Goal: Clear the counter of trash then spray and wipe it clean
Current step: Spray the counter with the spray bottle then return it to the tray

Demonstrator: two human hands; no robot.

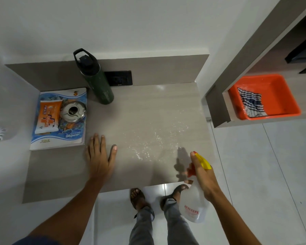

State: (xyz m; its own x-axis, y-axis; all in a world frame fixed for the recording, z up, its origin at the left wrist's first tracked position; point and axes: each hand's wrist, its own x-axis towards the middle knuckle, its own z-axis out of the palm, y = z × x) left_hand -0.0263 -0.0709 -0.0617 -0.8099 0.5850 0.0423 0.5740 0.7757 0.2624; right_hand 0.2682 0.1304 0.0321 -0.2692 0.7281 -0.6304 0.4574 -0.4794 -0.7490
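Note:
The grey counter (64, 172) fills the middle of the head view, and spray droplets (154, 140) glisten on its right half. My left hand (99, 156) rests flat on the counter with straight fingers, just right of the book. My right hand (201, 174) grips the neck of a clear spray bottle (193, 204) with a yellow and red trigger head, held over the counter's front right corner. The nozzle points toward the wet patch. A striped cloth (251, 101) lies in an orange tub (281, 91) on the shelf to the right.
A book (74, 138) lies at the counter's left with an orange Savlon packet (48, 117) and a steel lid (73, 111) on it. A dark green bottle (97, 80) stands at the back by a black wall socket (120, 77). My feet stand on white floor tiles below the counter's edge.

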